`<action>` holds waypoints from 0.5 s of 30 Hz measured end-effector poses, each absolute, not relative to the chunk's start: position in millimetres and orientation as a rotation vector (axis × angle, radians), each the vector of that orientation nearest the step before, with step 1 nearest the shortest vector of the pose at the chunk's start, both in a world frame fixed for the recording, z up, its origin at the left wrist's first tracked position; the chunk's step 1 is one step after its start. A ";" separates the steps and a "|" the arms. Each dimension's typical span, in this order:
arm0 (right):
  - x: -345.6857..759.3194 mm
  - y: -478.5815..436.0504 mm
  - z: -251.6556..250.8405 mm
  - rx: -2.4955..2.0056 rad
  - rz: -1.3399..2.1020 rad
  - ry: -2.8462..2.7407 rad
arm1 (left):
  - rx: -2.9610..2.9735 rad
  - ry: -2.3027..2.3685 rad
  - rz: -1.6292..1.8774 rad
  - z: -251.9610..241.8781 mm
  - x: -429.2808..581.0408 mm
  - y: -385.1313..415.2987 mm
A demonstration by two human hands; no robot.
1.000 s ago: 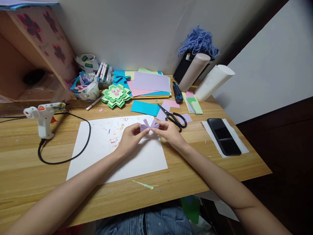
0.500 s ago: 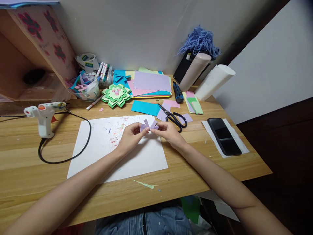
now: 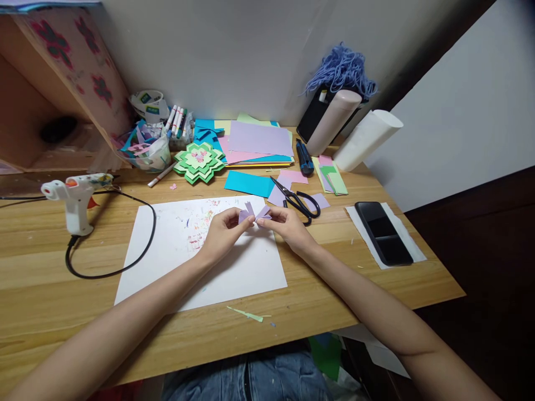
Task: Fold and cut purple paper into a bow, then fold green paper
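Here, a folded lilac paper piece (image 3: 244, 215) is held over the white paper sheet (image 3: 169, 242) on the wooden surface (image 3: 326, 303); the left hand (image 3: 224, 231) and right hand (image 3: 290, 227) each pinch one side, thumb against fingers; narrow strips flare upward in a V; flatter folds spread sideways, partly hidden by the fingers.

Free gap between scissors (image 3: 291, 197) and phone (image 3: 383, 234)

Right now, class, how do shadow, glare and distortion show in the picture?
Head view: soft shadow on the white sheet below the left hand; head view: pale reflection line across the phone; head view: forearms seemingly stretched towards the lower corners.
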State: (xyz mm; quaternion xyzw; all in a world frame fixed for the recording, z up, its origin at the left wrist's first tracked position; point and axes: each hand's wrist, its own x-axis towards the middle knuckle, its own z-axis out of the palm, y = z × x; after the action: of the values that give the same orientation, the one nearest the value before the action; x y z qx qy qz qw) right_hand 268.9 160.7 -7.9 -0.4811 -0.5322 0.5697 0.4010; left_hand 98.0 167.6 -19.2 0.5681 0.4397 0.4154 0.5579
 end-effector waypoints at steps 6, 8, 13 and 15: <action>269.1 160.9 -7.3 -1.231 1.442 -1.350 | 1.325 1.017 0.990 -18.5 96.6 167.4; 269.2 160.9 -7.8 -1.223 1.446 -1.354 | 1.328 1.015 0.991 -17.8 96.7 167.7; 269.2 161.0 -8.4 -1.167 1.480 -1.365 | 1.325 1.007 0.973 -15.9 97.5 168.7; 269.0 161.0 -7.9 -1.143 1.494 -1.357 | 1.316 0.998 0.966 -15.7 97.3 168.7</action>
State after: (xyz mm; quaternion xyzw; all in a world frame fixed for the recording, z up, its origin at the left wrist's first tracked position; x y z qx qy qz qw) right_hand 269.0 161.0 -7.9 -0.4518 -0.5363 0.5904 0.3997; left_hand 97.3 168.7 -15.7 0.5623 0.4264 0.4124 0.5762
